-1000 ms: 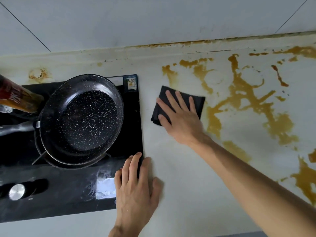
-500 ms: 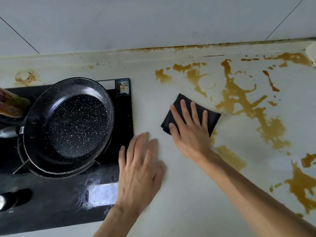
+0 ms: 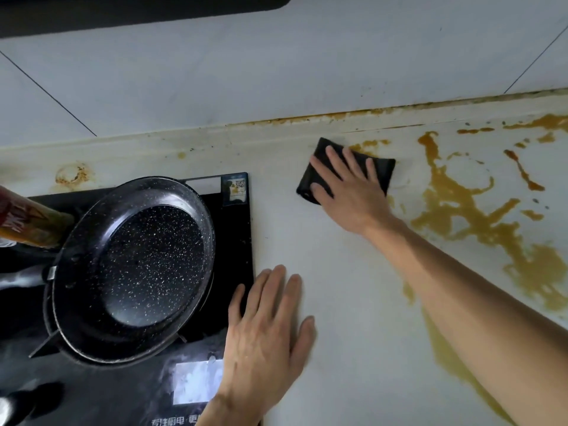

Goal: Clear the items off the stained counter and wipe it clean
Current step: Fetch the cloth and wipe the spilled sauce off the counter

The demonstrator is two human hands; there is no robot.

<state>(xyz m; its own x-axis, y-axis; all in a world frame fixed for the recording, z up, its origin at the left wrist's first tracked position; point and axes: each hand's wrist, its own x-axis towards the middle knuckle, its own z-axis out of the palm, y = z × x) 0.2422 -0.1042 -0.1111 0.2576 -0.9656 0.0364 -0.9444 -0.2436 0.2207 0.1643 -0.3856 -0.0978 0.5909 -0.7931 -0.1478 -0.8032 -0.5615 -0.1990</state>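
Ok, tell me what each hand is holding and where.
Nothing is gripped. The right hand presses flat on top of the black cloth; the left hand rests flat on the counter.

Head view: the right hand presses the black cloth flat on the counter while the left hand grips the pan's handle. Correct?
Not quite. The head view shows the left hand resting flat beside the cooktop, not on the pan. The right hand does press the black cloth.

I saw a pale tiled wall behind the worktop, crossed by thin dark grout lines. A dark range hood edge cut across the top left corner. Soft, even light fell over everything, and a grimy seam ran along the wall's foot
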